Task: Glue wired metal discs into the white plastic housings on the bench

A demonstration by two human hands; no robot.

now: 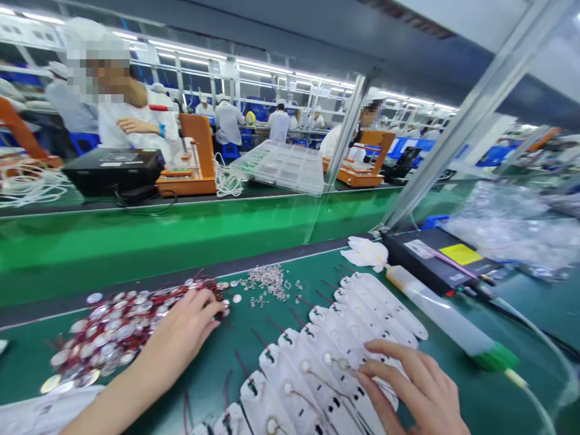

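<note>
My left hand (197,320) reaches over the right end of a pile of round metallic discs with red wires (115,326); its fingers are bent together at the pile's edge, and what they pinch is too small to name. My right hand (408,380) hovers over a slanting row of white elongated plastic pieces (312,362), thumb and fingers closing on a small round disc with a thin wire (343,364). Several white pieces carry similar discs with wires, and red wires stick out at their far ends. Tiny pale parts (269,281) lie heaped beyond the row.
A syringe-like tube with a green end (444,314) and a black box with a yellow label (444,260) lie at the right. Across the green divider (181,235) stand orange fixtures (199,163), clear trays (281,166) and people in white. A metal post slants upward.
</note>
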